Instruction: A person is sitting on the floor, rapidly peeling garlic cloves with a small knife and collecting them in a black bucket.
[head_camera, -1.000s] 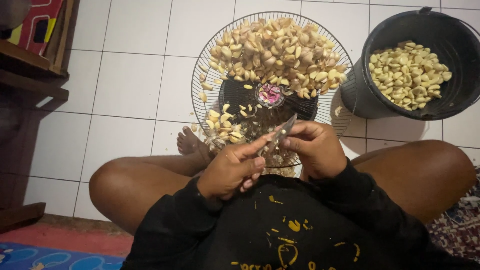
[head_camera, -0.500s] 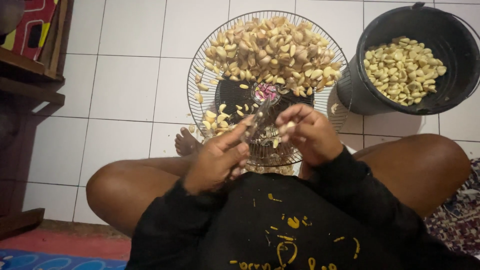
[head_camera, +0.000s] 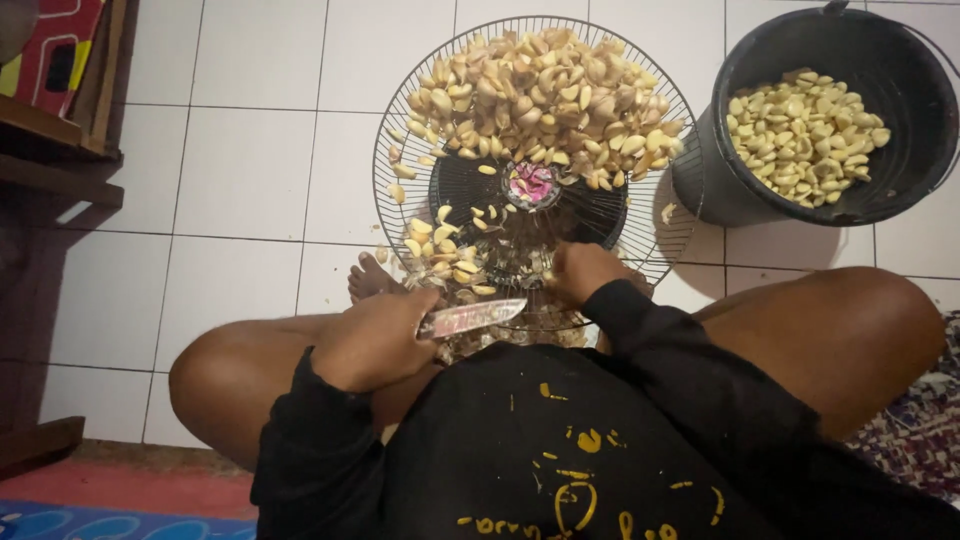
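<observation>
Our left hand (head_camera: 375, 340) is closed around the handle of a small knife (head_camera: 470, 318), and the blade points to our right, roughly level, across the near edge of the round wire grille (head_camera: 400, 150). Our right hand (head_camera: 585, 272) rests palm down on the near part of that grille, fingers curled over the loose cloves and skins there; we cannot tell whether it grips a clove. The two hands lie near each other but apart, with the blade tip just short of the right wrist. The grille lies flat on the white tiled floor (head_camera: 230, 180) in front of our crossed legs, and a heap of unpeeled garlic cloves (head_camera: 540, 95) covers its far half, with a few scattered cloves on its left side. A bare foot (head_camera: 368, 280) shows just left of the grille's near edge. To the right of the grille, just beside it, stands a black bucket (head_camera: 900, 190) partly filled with peeled cloves (head_camera: 805, 135).
</observation>
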